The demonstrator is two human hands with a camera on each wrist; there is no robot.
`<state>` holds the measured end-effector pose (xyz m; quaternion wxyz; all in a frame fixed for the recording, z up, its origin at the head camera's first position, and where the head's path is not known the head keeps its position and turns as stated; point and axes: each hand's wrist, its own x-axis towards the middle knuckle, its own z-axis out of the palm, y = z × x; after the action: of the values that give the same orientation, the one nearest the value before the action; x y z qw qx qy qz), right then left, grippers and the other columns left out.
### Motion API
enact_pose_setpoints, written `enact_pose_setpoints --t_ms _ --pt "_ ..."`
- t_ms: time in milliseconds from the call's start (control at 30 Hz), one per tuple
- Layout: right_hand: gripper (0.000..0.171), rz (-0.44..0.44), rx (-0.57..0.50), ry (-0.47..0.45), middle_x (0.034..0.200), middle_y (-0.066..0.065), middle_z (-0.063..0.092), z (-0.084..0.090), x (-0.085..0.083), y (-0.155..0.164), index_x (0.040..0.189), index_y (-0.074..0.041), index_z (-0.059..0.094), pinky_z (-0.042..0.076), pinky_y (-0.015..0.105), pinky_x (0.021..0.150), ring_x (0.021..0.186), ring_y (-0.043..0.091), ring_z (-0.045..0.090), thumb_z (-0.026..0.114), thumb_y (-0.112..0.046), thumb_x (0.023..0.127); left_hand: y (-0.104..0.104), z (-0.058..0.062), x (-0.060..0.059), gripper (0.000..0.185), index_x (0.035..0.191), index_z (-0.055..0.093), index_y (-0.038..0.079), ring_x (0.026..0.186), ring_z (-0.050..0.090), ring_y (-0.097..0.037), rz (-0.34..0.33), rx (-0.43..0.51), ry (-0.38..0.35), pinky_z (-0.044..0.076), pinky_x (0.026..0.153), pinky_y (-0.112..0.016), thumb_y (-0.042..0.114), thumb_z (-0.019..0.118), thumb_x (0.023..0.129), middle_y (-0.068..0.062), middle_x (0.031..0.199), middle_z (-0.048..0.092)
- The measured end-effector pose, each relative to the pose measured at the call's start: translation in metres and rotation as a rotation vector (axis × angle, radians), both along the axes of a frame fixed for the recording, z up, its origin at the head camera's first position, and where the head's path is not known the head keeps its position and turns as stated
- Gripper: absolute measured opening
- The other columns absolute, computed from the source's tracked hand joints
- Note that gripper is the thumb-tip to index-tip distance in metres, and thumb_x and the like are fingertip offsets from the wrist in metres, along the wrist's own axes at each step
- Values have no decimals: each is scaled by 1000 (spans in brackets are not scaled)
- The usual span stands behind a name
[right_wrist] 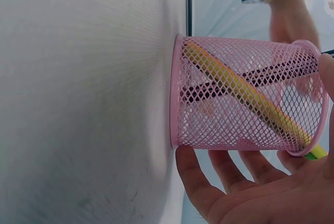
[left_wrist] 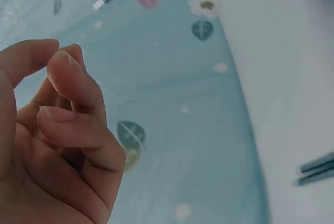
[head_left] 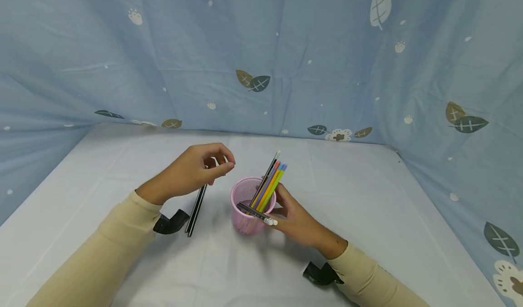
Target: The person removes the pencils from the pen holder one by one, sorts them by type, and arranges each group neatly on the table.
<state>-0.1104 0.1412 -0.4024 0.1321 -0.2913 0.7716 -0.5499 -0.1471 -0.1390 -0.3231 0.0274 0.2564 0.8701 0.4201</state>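
Just left of the pink mesh cup [head_left: 247,207], two dark pencils [head_left: 197,209] lie flat on the white table [head_left: 367,207], long axes running toward and away from the person — directly under the left hand [head_left: 192,173], which hovers with fingers curled, thumb to fingertip, holding nothing. The right hand [head_left: 296,218] cups the cup's far side, fingers loosely bent — farther from them.
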Motion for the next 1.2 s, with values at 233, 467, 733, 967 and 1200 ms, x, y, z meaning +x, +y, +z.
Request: enact_pose_setpoints --t_ms 233,467,733,967,1200 --pt "82 5 -8 2 155 2 37 1 0 0 159 -21 18 45 50 106 141 25 42 69 -26 95 14 10 18 5 102 69 23 54 55 -14 -102 20 69 48 49 -28 25 67 97 2 81 63" --pt "83 3 5 -7 158 2 33 1 1 1 159 -25 15 44 50 107 143 24 40 68 -25 95 24 11 28 9 101 71 23 57 56 -9 -201 47 97 48 51 -26 19 72 93 8 80 64" --pt "81 3 5 4 159 -1 31 1 0 0 158 -29 17 45 50 107 143 24 40 68 -23 96 31 5 31 13 104 73 17 67 60 -7 -315 42 85 54 61 -26 17 74 91 8 85 67" --pt "78 5 16 2 159 -1 30 0 0 1 157 -29 19 45 50 108 141 25 42 67 -26 96 35 3 33 17 102 75 18 70 60 -7 -372 10 41 54 63 -26 18 80 86 10 94 69" --pt "81 18 0 13 159 1 31 -1 -1 2 159 -27 16 45 50 107 144 24 39 67 -25 96 38 -1 33 19 101 74 21 70 60 -7 -393 -35 7 55 65 -26 13 81 84 10 100 70"
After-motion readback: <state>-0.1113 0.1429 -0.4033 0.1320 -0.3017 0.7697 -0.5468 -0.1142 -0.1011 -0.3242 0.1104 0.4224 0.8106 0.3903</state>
